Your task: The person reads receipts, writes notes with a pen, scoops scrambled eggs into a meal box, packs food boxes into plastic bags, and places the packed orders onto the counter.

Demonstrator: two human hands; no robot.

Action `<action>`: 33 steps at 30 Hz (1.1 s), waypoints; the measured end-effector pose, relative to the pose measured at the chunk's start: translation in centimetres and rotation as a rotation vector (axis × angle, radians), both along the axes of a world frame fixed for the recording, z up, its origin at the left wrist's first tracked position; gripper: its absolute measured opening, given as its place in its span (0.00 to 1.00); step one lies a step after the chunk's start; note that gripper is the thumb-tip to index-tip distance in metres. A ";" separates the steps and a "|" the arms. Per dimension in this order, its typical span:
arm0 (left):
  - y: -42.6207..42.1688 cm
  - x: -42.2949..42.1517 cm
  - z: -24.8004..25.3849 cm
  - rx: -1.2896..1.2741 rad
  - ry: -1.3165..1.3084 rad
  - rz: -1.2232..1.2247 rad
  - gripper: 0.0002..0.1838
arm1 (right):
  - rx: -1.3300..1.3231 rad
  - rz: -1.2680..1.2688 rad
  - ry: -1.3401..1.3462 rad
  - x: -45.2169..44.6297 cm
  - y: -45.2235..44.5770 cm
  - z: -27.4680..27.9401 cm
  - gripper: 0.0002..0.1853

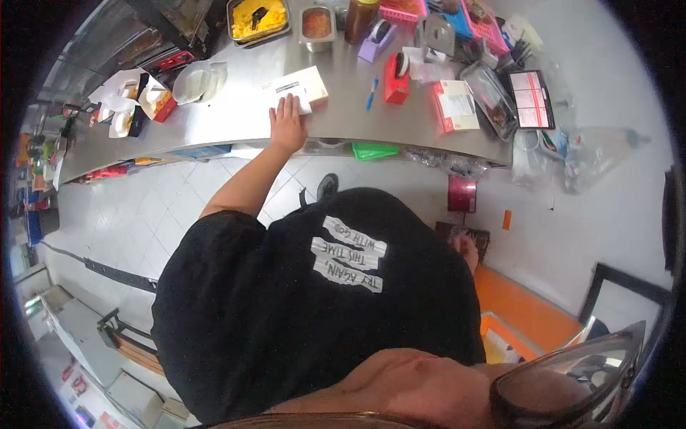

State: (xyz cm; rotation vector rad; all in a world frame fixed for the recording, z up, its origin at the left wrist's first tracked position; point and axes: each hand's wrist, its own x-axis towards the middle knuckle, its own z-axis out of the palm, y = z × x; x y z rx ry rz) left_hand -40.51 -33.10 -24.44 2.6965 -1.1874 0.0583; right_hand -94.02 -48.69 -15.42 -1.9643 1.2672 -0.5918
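My left hand (288, 125) reaches out over the steel counter, its fingers stretched and lying on the near side of a white box (312, 84) with a printed label. Low on the right, beside my body, is my right hand (466, 252). Its fingers look bunched together next to a dark box-like thing (483, 243); what they hold, if anything, is too small to make out. To the right of the white box lie a blue pen (372, 94) and a red tape dispenser (396, 80).
Open food boxes (128, 106) and clear round lids (193, 82) sit on the left of the steel counter (243, 118). At the back are trays of yellow food (246, 20) and red sauce (316, 27). A purple tape dispenser (376, 41) and another labelled box (455, 106) stand farther right.
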 end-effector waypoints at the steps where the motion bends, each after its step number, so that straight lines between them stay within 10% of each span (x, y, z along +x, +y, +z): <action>1: 0.1 0.0 0.0 0.001 -0.020 -0.001 0.45 | -0.041 0.028 -0.019 1.8 -1.2 -0.2 0.10; 12: -2.6 0.7 1.7 0.056 0.062 -0.003 0.25 | 0.562 0.056 0.393 2.5 -14.8 -3.8 0.19; 13: -5.3 -1.3 7.7 0.242 0.270 0.147 0.26 | 0.453 0.108 0.586 -0.6 -17.5 -4.3 0.21; 16: -1.2 3.1 -1.6 -0.174 -0.107 -0.332 0.29 | 0.276 -0.080 0.646 -7.4 -28.0 -4.2 0.20; 21: -6.0 -0.7 2.7 0.484 0.065 0.117 0.48 | -0.237 -0.550 0.276 -11.4 -46.5 -6.7 0.20; 23: -8.4 -1.0 4.0 0.543 0.123 0.122 0.47 | -0.571 -0.466 0.202 -10.0 -52.5 -8.5 0.16; 33: -14.5 -9.1 -1.0 0.144 0.360 -0.233 0.39 | 0.011 0.223 0.830 -12.6 -62.5 -7.8 0.13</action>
